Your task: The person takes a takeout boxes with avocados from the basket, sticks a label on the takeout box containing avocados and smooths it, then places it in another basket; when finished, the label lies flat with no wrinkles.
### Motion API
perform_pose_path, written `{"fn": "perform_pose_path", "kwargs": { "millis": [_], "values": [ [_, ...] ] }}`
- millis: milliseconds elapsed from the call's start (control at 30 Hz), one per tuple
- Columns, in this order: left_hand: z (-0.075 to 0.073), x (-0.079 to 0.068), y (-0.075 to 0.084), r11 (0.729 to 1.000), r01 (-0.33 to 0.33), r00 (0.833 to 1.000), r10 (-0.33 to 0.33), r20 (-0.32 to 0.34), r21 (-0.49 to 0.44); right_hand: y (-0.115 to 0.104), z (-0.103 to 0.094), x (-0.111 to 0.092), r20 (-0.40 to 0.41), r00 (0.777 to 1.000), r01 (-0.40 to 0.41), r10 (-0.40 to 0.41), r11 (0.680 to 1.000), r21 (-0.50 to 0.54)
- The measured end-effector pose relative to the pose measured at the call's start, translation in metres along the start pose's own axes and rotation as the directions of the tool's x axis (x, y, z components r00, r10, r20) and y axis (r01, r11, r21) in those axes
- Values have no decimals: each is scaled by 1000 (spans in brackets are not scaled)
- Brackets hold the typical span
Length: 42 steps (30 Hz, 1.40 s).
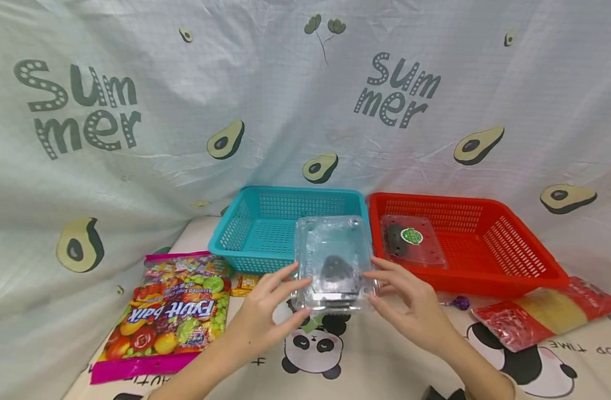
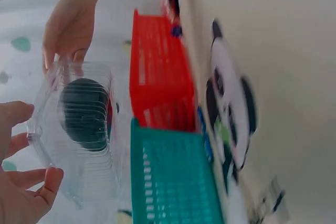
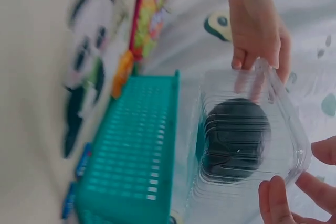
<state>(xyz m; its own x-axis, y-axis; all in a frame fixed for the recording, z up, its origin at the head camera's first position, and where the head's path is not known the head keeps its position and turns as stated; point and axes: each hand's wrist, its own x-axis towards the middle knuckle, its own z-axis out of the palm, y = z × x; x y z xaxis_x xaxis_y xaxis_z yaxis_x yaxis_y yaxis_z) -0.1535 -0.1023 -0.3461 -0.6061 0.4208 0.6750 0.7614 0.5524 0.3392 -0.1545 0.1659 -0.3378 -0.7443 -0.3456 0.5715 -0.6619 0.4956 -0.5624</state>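
Observation:
Between both hands is a clear plastic clamshell box (image 1: 326, 239) with one dark, avocado-like fruit (image 2: 84, 113) inside. My left hand (image 1: 268, 305) grips the box by its left edge, fingers and thumb at the rim. On the opposite edge, my right hand (image 1: 410, 300) pinches the rim in the same way. The box is held up in front of the teal basket (image 1: 255, 261), overlapping its right part in the head view. Both wrist views show ribbed sides around the dark fruit.
A red basket (image 1: 485, 283) at right contains another clear box (image 1: 425, 253) with a green-white label. Candy bags (image 1: 160, 322) lie at left, near a small orange packet (image 1: 243, 284). A wrapped lollipop (image 1: 460, 303) and red-yellow packet (image 1: 545, 314) lie before the red basket.

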Motion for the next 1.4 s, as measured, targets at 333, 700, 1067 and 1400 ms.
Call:
{"fn": "perform_pose_path", "kwargs": {
  "millis": [333, 700, 1067, 1400],
  "values": [
    [17, -44, 18, 990, -31, 987, 52, 154, -135, -9, 4, -62, 120, 980, -148, 160, 983, -105],
    [52, -68, -8, 968, -1, 979, 52, 197, -250, 31, 29, -77, 129, 992, -4, 5, 1000, -6],
    [43, -68, -16, 951, 242, 906, -149, 397, -194, 46, 36, -86, 125, 992, -9, 19, 997, -78],
    [18, -69, -50, 871, 482, 825, -487, 287, 92, 46, 36, -88, 197, 973, -105, 116, 992, -67]
  ]
}}
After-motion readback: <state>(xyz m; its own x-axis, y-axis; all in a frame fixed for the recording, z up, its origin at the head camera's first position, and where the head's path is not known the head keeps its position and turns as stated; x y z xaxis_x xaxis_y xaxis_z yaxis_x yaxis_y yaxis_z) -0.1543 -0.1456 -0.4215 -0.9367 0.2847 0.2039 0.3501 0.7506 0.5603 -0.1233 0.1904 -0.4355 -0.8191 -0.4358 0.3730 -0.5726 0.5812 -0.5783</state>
